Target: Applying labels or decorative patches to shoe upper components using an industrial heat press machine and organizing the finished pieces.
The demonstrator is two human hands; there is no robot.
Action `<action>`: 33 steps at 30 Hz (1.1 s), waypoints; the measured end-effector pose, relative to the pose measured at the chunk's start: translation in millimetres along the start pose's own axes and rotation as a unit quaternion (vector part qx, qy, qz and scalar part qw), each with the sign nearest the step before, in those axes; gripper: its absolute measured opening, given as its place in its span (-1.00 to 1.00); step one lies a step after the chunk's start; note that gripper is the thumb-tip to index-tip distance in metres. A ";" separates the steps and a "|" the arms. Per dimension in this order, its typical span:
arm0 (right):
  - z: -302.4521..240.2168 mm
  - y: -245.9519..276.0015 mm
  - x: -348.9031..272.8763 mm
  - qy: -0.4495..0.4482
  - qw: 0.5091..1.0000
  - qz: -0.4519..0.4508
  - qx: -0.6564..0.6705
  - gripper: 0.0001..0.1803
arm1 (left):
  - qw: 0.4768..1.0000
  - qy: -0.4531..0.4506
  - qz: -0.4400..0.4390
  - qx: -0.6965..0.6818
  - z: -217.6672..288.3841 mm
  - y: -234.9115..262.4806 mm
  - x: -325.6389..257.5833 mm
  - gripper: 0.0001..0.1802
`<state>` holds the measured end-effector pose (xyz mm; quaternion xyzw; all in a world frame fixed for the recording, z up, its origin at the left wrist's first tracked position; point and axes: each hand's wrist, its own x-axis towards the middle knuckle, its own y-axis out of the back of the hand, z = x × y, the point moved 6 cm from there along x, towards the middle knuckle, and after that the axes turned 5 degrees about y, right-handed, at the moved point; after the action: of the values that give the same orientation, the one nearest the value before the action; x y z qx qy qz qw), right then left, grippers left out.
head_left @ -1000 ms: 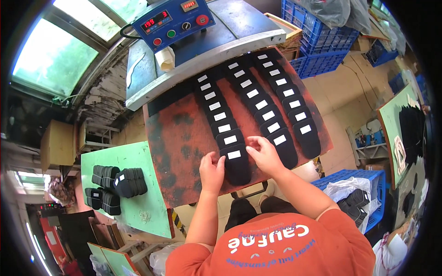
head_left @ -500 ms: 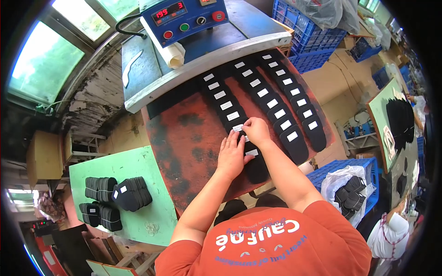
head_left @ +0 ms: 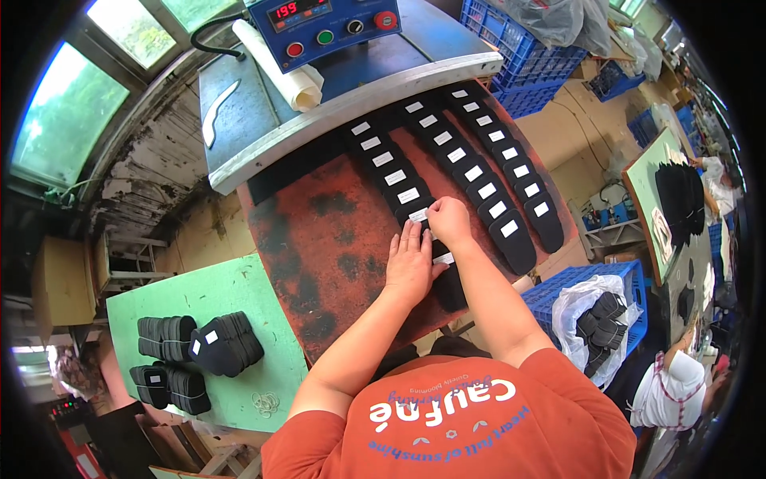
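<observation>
Black, rounded, insole-like pads [head_left: 511, 243] overlap in three long columns on a reddish, black-stained board [head_left: 307, 263], each bearing a small white label. My left hand [head_left: 409, 267] lies flat with fingers stretched over the lower pads of the left column. Just beyond its fingertips, my right hand [head_left: 449, 222] is closed in a pinch at the right edge of a white label [head_left: 418, 215] on one pad. My hands partly cover the pads beneath them. Below my right wrist another label [head_left: 444, 259] shows on the column's lower part.
A blue-panelled press [head_left: 331, 32] stands at the board's far end. On the left, a green table [head_left: 271, 359] carries bundled black pads [head_left: 227, 343]. A blue crate [head_left: 546, 302] with a plastic bag of black bundles stands at right. Stacked blue crates [head_left: 519, 56] are beyond.
The view has shifted slightly. Both hands stay at the same pad in the left column, with the right hand's fingers still pinched at its label's edge.
</observation>
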<state>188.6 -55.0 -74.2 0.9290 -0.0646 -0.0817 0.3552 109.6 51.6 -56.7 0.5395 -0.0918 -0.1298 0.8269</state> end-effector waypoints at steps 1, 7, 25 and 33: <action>1.3 -1.1 0.8 0.001 1.000 0.000 0.001 -0.84 | 1.000 0.002 -0.001 0.000 -0.2 -0.1 -0.2 -0.23; 5.3 -4.0 3.3 0.032 0.999 -0.002 -0.018 -0.87 | 1.000 0.010 0.007 0.001 0.8 1.4 -2.3 -0.26; 71.2 109.9 -56.1 0.028 0.910 0.103 0.400 -0.94 | 0.925 0.171 0.331 -0.067 -103.9 103.3 -99.9 -0.57; 58.7 114.6 -63.4 0.028 0.896 0.102 0.432 -0.95 | 0.771 0.592 0.189 0.138 -297.3 140.7 -304.0 -0.01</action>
<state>107.9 -166.6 -33.8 0.9812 -0.1783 0.0170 -0.0726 -76.1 459.2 -50.6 0.5895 0.2989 0.3882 0.6423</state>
